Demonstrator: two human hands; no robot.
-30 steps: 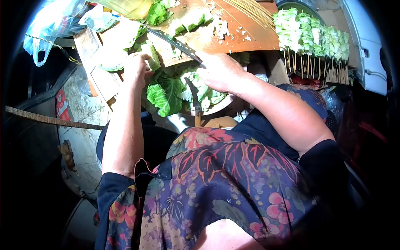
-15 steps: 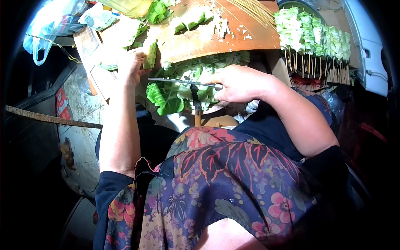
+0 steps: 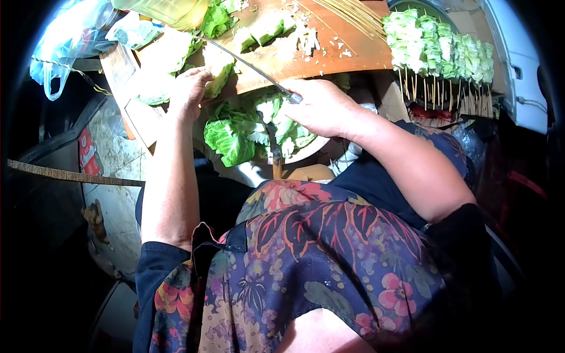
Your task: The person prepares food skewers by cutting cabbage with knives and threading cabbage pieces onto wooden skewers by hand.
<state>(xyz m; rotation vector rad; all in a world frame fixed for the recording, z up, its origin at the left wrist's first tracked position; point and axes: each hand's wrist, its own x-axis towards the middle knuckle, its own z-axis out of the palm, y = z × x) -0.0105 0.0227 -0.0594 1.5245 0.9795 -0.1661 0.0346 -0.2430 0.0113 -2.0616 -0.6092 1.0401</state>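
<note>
My right hand [image 3: 323,106] was wrapped round the handle of a knife [image 3: 250,65], fingers closed tightly on it. The blade ran from those fingers over the orange board [image 3: 282,63], its tip beyond my left fingers. My left hand [image 3: 189,94] had its fingers curled, the tips against the near side of a green leaf roll [image 3: 220,80]; whether they pinched it or only rested there, I couldn't tell. The roll lay just right of those fingertips, at the board's edge. Farther out, past my left fingers, were more cut rolls [image 3: 265,33]. Below and between my two hands sat a bowl [image 3: 304,154] of loose leaves [image 3: 297,136], with one big leaf [image 3: 228,144] drooping over its side nearest my left hand. Well to the right of my right fingers stood rows of skewered leaves [image 3: 435,50], and beyond those fingers lay bare sticks [image 3: 356,19].
</note>
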